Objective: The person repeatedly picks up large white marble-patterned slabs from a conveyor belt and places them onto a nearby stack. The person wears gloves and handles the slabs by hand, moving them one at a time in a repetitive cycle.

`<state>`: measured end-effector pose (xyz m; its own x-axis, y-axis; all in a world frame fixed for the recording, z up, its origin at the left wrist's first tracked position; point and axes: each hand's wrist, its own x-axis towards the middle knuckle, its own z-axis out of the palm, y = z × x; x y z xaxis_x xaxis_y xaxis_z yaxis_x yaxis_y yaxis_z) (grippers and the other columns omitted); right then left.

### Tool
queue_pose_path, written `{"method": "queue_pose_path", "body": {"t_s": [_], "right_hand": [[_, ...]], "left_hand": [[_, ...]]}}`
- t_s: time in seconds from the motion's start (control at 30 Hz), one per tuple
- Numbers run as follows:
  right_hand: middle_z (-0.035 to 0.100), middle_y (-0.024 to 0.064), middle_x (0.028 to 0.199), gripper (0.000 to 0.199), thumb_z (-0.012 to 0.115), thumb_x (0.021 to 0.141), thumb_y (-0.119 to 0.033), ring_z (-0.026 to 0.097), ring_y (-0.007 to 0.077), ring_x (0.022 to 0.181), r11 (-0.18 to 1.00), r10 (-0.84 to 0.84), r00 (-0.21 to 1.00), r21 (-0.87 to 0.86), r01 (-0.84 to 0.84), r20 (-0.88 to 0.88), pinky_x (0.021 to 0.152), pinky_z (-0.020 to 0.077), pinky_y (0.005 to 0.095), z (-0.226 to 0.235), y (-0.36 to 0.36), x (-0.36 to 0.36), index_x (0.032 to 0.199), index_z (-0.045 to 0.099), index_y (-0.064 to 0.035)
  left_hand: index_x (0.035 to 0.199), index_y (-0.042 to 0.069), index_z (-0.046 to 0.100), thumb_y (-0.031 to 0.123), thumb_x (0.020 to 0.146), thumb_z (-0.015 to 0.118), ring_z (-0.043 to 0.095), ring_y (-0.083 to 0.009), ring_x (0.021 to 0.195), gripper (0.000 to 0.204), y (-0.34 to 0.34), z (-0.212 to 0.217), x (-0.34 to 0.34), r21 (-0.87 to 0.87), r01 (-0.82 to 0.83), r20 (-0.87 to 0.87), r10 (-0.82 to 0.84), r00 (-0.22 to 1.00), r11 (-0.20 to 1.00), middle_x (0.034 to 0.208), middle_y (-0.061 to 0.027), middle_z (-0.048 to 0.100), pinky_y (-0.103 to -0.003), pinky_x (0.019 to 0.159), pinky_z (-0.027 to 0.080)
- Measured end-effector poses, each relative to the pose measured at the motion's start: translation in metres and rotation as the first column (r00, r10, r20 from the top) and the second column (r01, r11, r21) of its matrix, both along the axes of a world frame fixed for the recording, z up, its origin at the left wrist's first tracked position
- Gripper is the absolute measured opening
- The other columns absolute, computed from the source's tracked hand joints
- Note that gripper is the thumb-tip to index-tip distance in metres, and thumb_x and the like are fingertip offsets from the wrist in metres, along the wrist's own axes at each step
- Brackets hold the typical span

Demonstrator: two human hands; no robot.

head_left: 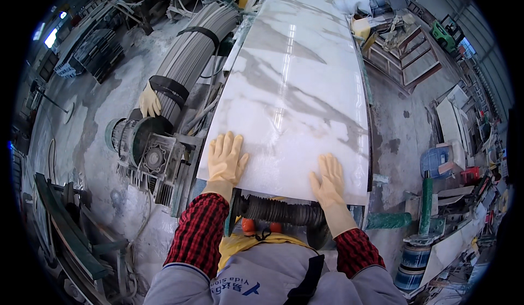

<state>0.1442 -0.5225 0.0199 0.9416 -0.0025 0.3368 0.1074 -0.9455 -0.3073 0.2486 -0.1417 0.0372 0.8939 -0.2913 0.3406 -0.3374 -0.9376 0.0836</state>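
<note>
A long white marble slab with grey veins lies on a machine bed, running away from me. My left hand, in a pale yellow rubber glove, lies flat with fingers spread on the slab's near left corner. My right hand, gloved the same way, presses flat on the near right part of the slab, close to its front edge. Neither hand holds anything. A black ribbed hose runs under the slab's near edge, between my forearms.
A grey motor and gearbox sit left of the slab. Another person's gloved hand rests on a strapped bundle of grey strips. Green posts, wooden frames and stone offcuts crowd the wet floor on the right.
</note>
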Motion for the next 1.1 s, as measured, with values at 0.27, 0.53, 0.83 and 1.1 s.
{"method": "queue_pose_path", "body": {"t_s": [0.27, 0.53, 0.83, 1.1], "right_hand": [[0.06, 0.0332, 0.175, 0.077, 0.078, 0.109, -0.041, 0.05, 0.0562, 0.165, 0.967, -0.182, 0.983, -0.183, 0.175, -0.021, 0.143, 0.0339, 0.0641, 0.007, -0.072, -0.025, 0.172, 0.062, 0.0003], [0.054, 0.0331, 0.181, 0.079, 0.078, 0.11, -0.038, 0.047, 0.0553, 0.169, 0.981, -0.144, 0.986, -0.14, 0.131, -0.083, 0.145, 0.0349, 0.0604, 0.005, -0.079, -0.025, 0.174, 0.056, 0.0037], [0.058, 0.0315, 0.178, 0.074, 0.079, 0.108, -0.036, 0.051, 0.0553, 0.164, 0.99, -0.125, 0.99, -0.075, 0.12, -0.067, 0.142, 0.0386, 0.0608, 0.013, -0.076, -0.025, 0.169, 0.062, 0.0012], [0.059, 0.0315, 0.177, 0.071, 0.079, 0.108, -0.036, 0.052, 0.0565, 0.162, 0.986, -0.102, 0.994, -0.133, 0.098, -0.028, 0.141, 0.0384, 0.0629, 0.005, -0.077, -0.031, 0.171, 0.065, -0.006]], "left_hand": [[0.168, 0.012, 0.065, 0.043, 0.105, 0.083, 0.054, -0.0429, 0.161, 0.072, 0.0, 0.015, -0.004, 0.02, 0.074, -0.016, -0.074, 0.997, 0.997, 0.172, -0.0194, 0.062, -0.058, 0.136, 0.039], [0.166, 0.014, 0.066, 0.04, 0.101, 0.085, 0.053, -0.0433, 0.162, 0.072, 0.002, 0.026, 0.008, 0.031, 0.347, -0.09, -0.343, 0.935, 0.937, 0.171, -0.0189, 0.062, -0.059, 0.137, 0.038], [0.169, 0.012, 0.063, 0.041, 0.109, 0.079, 0.051, -0.0443, 0.165, 0.069, 0.011, 0.015, 0.009, 0.078, 0.36, -0.099, -0.352, 0.931, 0.93, 0.175, -0.0193, 0.06, -0.061, 0.14, 0.036], [0.171, 0.006, 0.06, 0.042, 0.108, 0.081, 0.052, -0.0498, 0.165, 0.075, 0.014, 0.013, 0.004, -0.04, 0.37, -0.11, -0.373, 0.921, 0.928, 0.177, -0.027, 0.057, -0.064, 0.141, 0.035]]}}
